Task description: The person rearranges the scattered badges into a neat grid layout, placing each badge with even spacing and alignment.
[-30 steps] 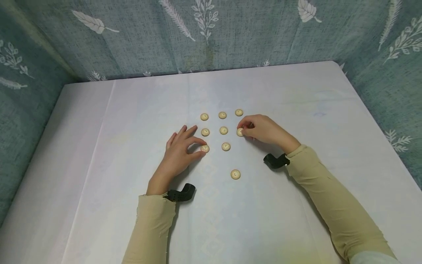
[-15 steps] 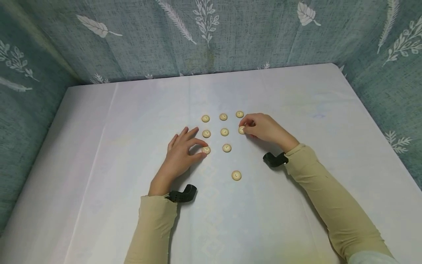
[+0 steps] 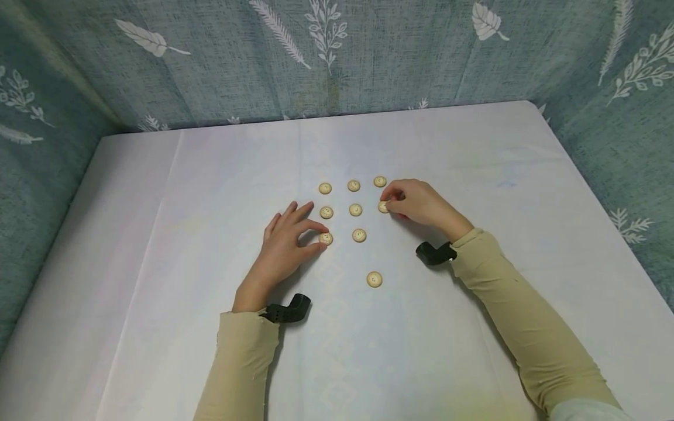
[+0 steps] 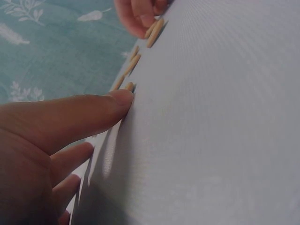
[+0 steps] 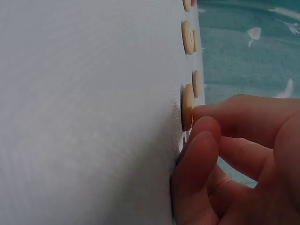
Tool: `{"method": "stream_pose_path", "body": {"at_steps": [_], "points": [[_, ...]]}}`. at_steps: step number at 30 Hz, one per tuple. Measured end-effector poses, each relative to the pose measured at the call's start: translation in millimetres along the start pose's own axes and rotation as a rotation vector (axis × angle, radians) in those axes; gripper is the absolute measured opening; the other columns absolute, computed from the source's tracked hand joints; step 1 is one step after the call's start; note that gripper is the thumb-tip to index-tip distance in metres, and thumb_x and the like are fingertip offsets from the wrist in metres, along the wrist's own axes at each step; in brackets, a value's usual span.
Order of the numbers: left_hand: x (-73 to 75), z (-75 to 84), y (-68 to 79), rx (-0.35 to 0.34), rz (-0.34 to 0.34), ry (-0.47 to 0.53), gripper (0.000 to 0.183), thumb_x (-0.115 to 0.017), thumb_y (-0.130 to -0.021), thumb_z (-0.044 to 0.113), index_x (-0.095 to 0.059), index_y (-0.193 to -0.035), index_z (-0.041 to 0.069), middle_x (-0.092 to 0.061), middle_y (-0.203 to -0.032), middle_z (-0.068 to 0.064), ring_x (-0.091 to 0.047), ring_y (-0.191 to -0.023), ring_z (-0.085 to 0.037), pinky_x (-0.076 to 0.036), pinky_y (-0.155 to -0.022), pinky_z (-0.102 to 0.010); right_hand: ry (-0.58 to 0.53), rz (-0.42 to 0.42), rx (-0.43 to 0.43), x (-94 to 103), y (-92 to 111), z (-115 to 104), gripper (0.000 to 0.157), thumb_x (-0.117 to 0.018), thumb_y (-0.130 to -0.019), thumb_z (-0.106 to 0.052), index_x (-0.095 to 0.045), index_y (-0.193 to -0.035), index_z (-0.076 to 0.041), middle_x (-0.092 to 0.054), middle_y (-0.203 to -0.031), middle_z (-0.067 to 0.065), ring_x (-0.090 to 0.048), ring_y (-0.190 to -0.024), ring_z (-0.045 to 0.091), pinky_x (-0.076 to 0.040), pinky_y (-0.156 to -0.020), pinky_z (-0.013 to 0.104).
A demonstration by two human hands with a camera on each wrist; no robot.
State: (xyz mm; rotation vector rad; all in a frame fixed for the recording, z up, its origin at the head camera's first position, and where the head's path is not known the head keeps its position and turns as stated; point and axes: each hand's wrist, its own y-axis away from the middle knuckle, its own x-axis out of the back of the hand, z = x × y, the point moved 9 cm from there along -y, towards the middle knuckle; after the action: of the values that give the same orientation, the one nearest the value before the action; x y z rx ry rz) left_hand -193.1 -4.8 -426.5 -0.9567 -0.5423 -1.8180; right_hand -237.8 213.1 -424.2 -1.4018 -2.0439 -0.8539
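Pale wooden round buttons lie in rows on the table. My left hand (image 3: 284, 248) pinches the nearest-row left button (image 3: 326, 238) between thumb and index finger, its other fingers spread. In the left wrist view the thumb covers most of this button (image 4: 130, 86). My right hand (image 3: 421, 202) holds the middle-row right button (image 3: 383, 207) at its right edge, with fingers bent. The right wrist view has fingertips against a button (image 5: 187, 108), which lies flat on the cloth. Between the hands are a middle-row button (image 3: 355, 210) and a nearest-row button (image 3: 359, 235).
Three buttons form the far row, among them a centre one (image 3: 354, 185). A left button (image 3: 326, 212) sits in the middle row. One separate button (image 3: 374, 279) lies nearer the person. A white cloth covers the table (image 3: 447, 351); a green leaf-patterned curtain (image 3: 221, 64) hangs behind.
My right hand has slid its button slightly away from the person, closer to the far row, then stayed there. The left hand keeps its place on its button.
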Motion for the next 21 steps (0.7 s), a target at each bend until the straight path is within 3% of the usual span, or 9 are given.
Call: {"method": "stream_pose_path", "body": {"at_steps": [11,21], "points": [[1.0,1.1,0.2,-0.017,0.007,0.004,0.021,-0.068,-0.078,0.03,-0.064,-0.099,0.027,-0.03,-0.143,0.0,-0.009,-0.135,-0.021,-0.002,-0.104,-0.045,0.016,-0.061,0.007,-1.7,0.9,-0.8,0.027,-0.065,-0.08,-0.019,-0.057,-0.105,-0.012,-0.05,-0.086,0.005,-0.049,-0.066,0.019,-0.036,-0.067,0.032],[0.6,0.4,0.0,-0.009,0.009,-0.004,0.02,-0.068,-0.078,0.03,-0.065,-0.098,0.027,-0.031,-0.142,0.0,-0.01,-0.135,-0.022,-0.002,-0.104,-0.045,0.027,-0.037,0.0,-1.4,-0.4,1.3,0.023,-0.065,-0.08,-0.018,-0.058,-0.101,-0.012,-0.05,-0.082,0.005,-0.048,-0.063,0.02,-0.035,-0.063,0.032]]}}
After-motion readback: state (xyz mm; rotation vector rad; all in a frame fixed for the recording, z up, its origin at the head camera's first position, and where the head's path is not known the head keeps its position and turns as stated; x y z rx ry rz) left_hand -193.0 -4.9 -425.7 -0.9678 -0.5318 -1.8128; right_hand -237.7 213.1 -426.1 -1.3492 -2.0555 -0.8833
